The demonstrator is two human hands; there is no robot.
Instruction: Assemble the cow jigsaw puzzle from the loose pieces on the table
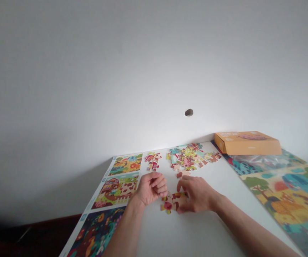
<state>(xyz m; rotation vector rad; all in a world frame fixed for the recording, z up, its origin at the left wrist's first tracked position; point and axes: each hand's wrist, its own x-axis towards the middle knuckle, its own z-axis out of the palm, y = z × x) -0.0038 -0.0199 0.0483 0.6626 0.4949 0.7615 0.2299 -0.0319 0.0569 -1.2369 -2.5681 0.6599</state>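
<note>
Left hand, fingers curled together; right hand, fingers apart around puzzle pieces, likely light, stiff card: pinch edges.

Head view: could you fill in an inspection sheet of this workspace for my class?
Surface: white tabletop, picture panels along its left side.
Job's things: jigsaw pieces heaped at the far side; a smaller cluster nearer the camera.
Clutter: orange cardboard box, clear plastic before it.
Hands: left hand curled beside the smaller cluster; right hand touching it.
Cables: nothing seen.
Surroundings: white wall with a dark hole.
</note>
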